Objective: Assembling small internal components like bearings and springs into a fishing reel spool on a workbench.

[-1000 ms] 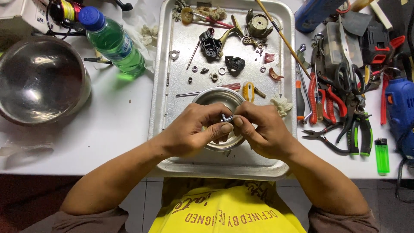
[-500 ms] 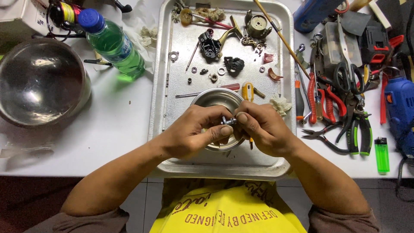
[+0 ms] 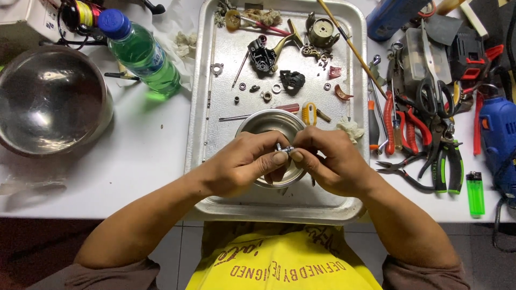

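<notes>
Over the small metal bowl (image 3: 267, 121) on the steel tray (image 3: 215, 134), your left hand (image 3: 242, 164) and right hand (image 3: 328, 161) meet around a tiny silvery metal part (image 3: 285, 150); honestly most of it is buried under your fingers (image 3: 279, 158), so its shape is hard to make out; only a short shiny bit shows between the thumbs. What shows seems to run left to right across the view, though which end points where I can't tell. Both sets of fingers are pinched onto it from opposite sides. The bowl's near rim is hidden by your hands. On the tabletop (image 3: 140, 161), the pliers (image 3: 400, 121) sit well off to the right.
</notes>
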